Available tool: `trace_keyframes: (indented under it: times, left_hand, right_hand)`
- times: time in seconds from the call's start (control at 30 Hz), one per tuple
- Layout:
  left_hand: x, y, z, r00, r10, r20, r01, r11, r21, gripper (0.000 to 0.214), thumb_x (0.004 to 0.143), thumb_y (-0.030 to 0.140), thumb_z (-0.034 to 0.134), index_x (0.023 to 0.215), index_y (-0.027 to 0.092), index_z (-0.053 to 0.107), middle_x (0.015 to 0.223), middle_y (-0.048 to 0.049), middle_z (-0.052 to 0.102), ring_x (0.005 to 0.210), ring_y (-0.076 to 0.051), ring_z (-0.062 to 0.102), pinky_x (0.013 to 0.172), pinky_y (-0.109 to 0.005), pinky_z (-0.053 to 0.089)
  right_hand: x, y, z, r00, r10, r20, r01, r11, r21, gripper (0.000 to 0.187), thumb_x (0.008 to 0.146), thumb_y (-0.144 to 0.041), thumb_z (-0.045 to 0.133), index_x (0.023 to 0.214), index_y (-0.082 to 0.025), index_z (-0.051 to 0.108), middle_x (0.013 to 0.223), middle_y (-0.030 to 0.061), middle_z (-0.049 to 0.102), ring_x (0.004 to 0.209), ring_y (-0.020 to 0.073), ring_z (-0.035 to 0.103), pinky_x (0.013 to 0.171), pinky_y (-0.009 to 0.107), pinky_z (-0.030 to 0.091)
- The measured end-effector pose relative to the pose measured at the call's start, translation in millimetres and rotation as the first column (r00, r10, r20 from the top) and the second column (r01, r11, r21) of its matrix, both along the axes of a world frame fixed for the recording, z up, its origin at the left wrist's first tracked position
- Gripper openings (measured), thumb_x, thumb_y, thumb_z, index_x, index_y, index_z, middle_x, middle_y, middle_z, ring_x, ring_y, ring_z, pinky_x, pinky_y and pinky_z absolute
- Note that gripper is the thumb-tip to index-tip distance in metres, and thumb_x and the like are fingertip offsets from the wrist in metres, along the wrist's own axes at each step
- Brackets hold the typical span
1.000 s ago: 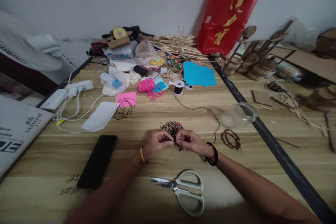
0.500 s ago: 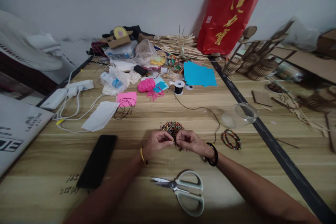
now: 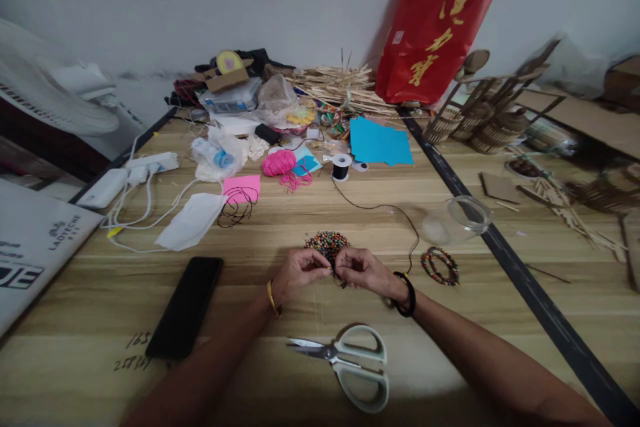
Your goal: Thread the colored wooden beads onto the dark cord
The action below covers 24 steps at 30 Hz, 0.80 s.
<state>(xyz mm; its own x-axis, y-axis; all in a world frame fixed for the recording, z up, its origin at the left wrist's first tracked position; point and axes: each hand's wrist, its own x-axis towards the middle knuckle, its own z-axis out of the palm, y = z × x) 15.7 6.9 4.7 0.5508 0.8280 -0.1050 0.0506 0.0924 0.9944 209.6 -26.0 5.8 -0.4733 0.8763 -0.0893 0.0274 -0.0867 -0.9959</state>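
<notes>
My left hand (image 3: 304, 270) is closed in a pinch, with a tiny yellowish bead at the fingertips. Facing it, nearly touching, my right hand (image 3: 364, 268) pinches what looks like the black cord, mostly hidden by the fingers. That black cord (image 3: 385, 205) runs from a spool (image 3: 341, 168) down to my right wrist. Just beyond the fingertips lies a pile of multicoloured beads (image 3: 327, 240), partly covered by my hands. Right of my right hand rests a coiled beaded bracelet (image 3: 440, 265). Scissors (image 3: 333, 352) with pale handles lie partly open in front of me.
A black phone (image 3: 185, 307) lies left of my left arm. A clear jar (image 3: 457, 219) rests on its side at right. Pink yarn (image 3: 279, 162), blue paper (image 3: 381, 141) and a power strip (image 3: 127, 179) are farther back. Bamboo baskets (image 3: 480, 123) stand back right.
</notes>
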Motion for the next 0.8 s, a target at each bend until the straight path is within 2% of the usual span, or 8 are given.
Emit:
trace_keyframes:
  times: [0.57,0.8]
  left_hand:
    - [-0.7,-0.8,-1.4,0.999,-0.034,0.022,0.035,0.999,-0.031,0.026,0.062,0.031,0.078,0.073,0.010,0.066,0.069,-0.0039,0.067,0.063,-0.011,0.058,0.063,-0.022,0.044]
    - [-0.6,-0.5,-1.2,1.000,-0.024,0.006,0.024,1.000,-0.003,0.026,0.064,0.031,0.077,0.073,0.009,0.066,0.070,-0.0046,0.067,0.064,-0.011,0.058,0.063,-0.022,0.044]
  right_hand:
    - [0.2,0.2,-0.8,1.000,0.004,-0.012,-0.004,1.000,-0.004,0.038,0.079,-0.051,0.062,0.077,-0.014,0.051,0.056,-0.0049,0.046,0.045,0.0048,0.039,0.041,0.015,0.032]
    - [0.2,0.3,-1.0,1.000,0.007,-0.021,-0.007,1.000,0.010,0.038,0.079,-0.051,0.062,0.077,-0.014,0.051,0.057,-0.0048,0.047,0.045,0.0045,0.039,0.041,0.015,0.033]
